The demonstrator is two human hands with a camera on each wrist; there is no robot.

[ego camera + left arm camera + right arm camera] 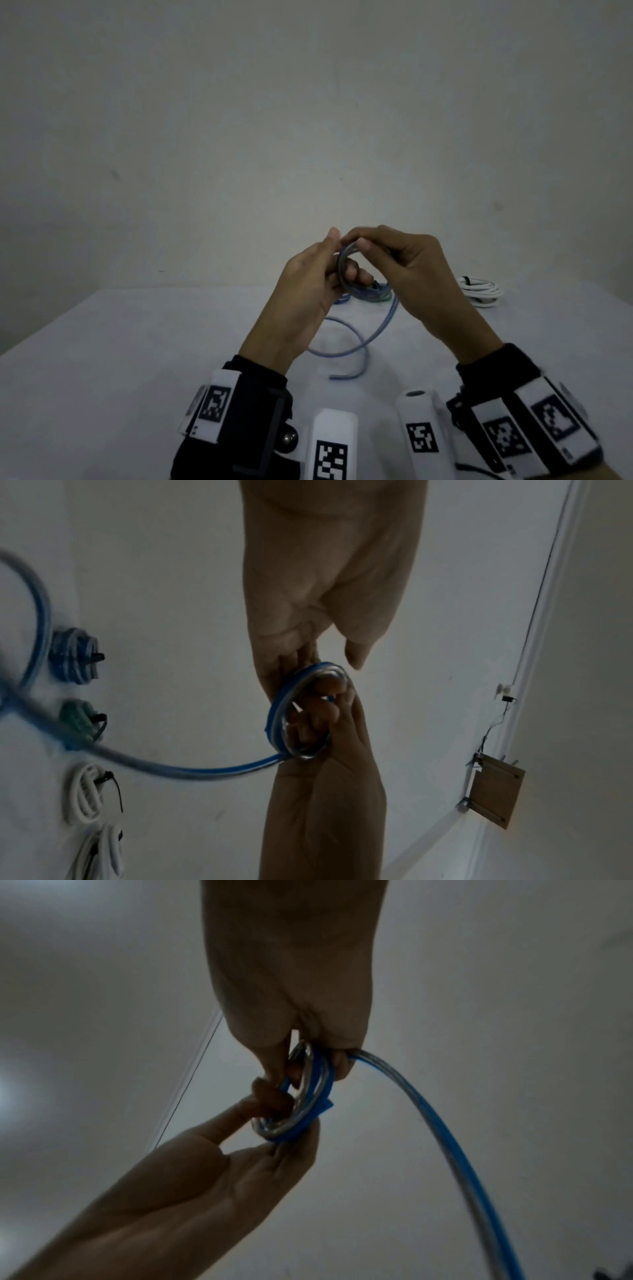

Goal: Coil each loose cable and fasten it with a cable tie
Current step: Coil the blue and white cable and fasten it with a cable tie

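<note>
From the head view, the left hand (308,287) and right hand (407,274) met above the middle of the desk (120,359), both grips pinched on a small coil of the blue cable (346,274); its loose tail curled on the desk below. A tied white cable bundle (481,291) lay toward the far right edge.

From the left wrist, fingers passed through the coil, with tied bundles in a row beyond.

From the right wrist, the tail ran out past the right thumb.

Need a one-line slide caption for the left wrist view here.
Both hands, left hand and right hand, hold a small coil of blue cable, its loose tail trailing toward four tied bundles on the table.
</note>
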